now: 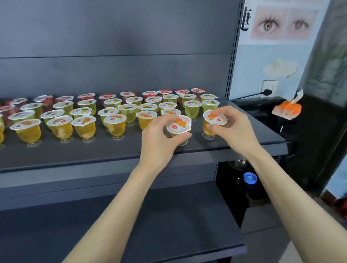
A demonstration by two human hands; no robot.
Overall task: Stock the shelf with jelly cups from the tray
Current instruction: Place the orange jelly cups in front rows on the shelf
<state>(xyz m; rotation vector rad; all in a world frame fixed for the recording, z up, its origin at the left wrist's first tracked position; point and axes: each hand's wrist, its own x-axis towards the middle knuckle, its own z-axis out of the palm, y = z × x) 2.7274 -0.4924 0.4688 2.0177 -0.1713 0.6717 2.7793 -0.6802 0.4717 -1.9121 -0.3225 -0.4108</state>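
Left grip (159,137) curls round the left jelly cup (178,125) and right grip (234,125) round the right jelly cup (214,117), at the shelf's (58,154) 4 o'clock corner; light, thin-walled and probably slippery, top-heavy on narrow feet, they want gentle holds round the bowl.

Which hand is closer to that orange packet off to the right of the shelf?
Right. The right hand is left of the orange packet; the left hand lies farther left.
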